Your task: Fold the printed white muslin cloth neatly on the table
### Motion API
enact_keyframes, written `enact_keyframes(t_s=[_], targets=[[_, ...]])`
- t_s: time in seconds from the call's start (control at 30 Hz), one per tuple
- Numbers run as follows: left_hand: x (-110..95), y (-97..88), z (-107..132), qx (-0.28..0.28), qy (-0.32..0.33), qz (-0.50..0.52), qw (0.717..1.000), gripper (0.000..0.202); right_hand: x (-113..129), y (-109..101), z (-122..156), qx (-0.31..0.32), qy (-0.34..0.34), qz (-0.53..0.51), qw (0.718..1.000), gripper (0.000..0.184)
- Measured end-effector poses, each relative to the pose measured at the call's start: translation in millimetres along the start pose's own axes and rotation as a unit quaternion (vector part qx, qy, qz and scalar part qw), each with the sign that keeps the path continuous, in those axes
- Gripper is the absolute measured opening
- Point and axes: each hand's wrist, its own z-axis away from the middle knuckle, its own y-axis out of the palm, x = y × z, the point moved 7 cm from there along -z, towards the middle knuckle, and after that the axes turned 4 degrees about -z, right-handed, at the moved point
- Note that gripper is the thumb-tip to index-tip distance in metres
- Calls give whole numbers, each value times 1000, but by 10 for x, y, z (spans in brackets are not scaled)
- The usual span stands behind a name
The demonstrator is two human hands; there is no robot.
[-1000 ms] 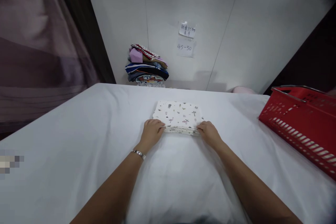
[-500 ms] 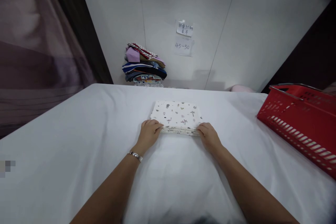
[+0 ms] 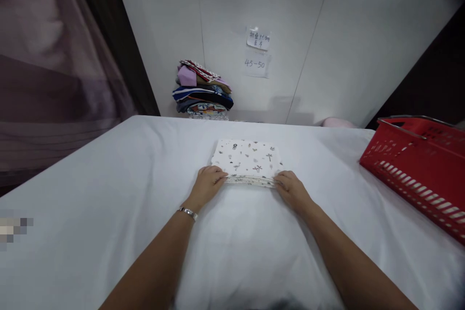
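Left hand (image 3: 208,184) and right hand (image 3: 293,193) both grasp a folded cloth (image 3: 247,157), each pinching one end of its near edge. From left to right: a mauve curtain (image 3: 39,48) hangs at the far left, with a dark upright panel (image 3: 119,38) beside it. Across the lower view spans a counter (image 3: 119,193) covered in creased white fabric. Beyond its far edge, near the pale wall (image 3: 163,9), rises a stack of textiles (image 3: 203,89) with lilac, brown, striped blue and black layers; its base is hidden. The left wrist bears a silver-coloured band (image 3: 188,213). Between the hands, the cloth lies flat on the counter; it is white, printed with small motifs including palm trees, and its several layers show along the near edge. Above it, an upper paper (image 3: 258,39) with handwritten characters and a lower paper (image 3: 256,64) marked "45-50" are fixed to the wall. The right hand's fingers bend around the near right corner. Farther right, a rounded pink object (image 3: 337,122) shows partly beyond the counter, its nature unclear. At the right margin, well apart from the hands, stands a red basket (image 3: 417,164) with slotted sides and a metal handle (image 3: 405,129), cut off by the frame.
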Motion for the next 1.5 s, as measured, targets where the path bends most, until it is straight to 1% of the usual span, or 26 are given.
enact_keyframes(t_s=[0.13, 0.3, 0.4, 0.5, 0.57, 0.63, 0.7, 0.73, 0.77, 0.83, 0.9, 0.97, 1.0, 1.03, 1.13, 1.27, 1.33, 1.4, 1.43, 1.47, 1.5], targets=[[74, 2, 16, 1, -3, 34, 999, 19, -52, 13, 38, 3, -15, -3, 1000, 22], [121, -26, 24, -17, -19, 80, 996, 16, -81, 33, 62, -1, -18, 8, 1000, 23], [89, -55, 42, -20, -20, 68, 997, 16, -49, 37, 57, 5, -7, 31, 999, 23], [5, -96, 68, -26, -10, 31, 999, 17, 38, -3, 17, -1, -3, 59, 998, 23], [-76, -137, 65, -45, 1, 11, 999, 20, 145, -36, -52, -17, -17, 62, 998, 24], [-154, -181, 14, -74, 5, 1, 997, 24, 271, -22, -173, -23, -36, 46, 998, 26], [-222, -203, -104, -92, 7, -5, 996, 27, 366, 57, -359, -15, -42, 26, 999, 29], [-251, -195, -186, -90, 10, -11, 996, 28, 388, 118, -474, -7, -35, 18, 999, 31], [-270, -172, -279, -79, 11, -22, 997, 29, 383, 185, -599, 3, -19, 14, 1000, 34], [-256, -84, -461, -37, -1, -60, 998, 32, 292, 336, -841, 37, 35, 17, 999, 41], [-143, 51, -578, 26, -50, -106, 993, 41, 105, 470, -1010, 84, 108, 41, 990, 50], [6, 203, -592, 89, -103, -142, 981, 52, -122, 556, -1062, 126, 173, 80, 974, 56], [64, 269, -571, 109, -117, -155, 975, 57, -227, 583, -1049, 140, 194, 98, 966, 57], [101, 316, -543, 115, -120, -166, 972, 60, -319, 604, -1020, 151, 208, 113, 960, 57], [152, 401, -451, 115, -116, -178, 970, 64, -491, 658, -906, 158, 211, 148, 953, 59], [179, 412, -419, 144, -131, -155, 969, 64, -541, 716, -849, 147, 187, 179, 955, 61], [179, 394, -481, 173, -142, -135, 965, 66, -541, 736, -858, 143, 180, 182, 956, 62], [177, 370, -599, 199, -162, -118, 959, 67, -535, 743, -873, 138, 175, 186, 957, 62], [172, 353, -678, 201, -169, -116, 958, 67, -533, 742, -879, 135, 173, 189, 957, 61], [168, 326, -768, 186, -174, -120, 959, 66, -531, 741, -881, 132, 172, 192, 957, 61], [154, 299, -862, 159, -166, -127, 965, 66, -530, 739, -882, 130, 172, 194, 957, 60]])
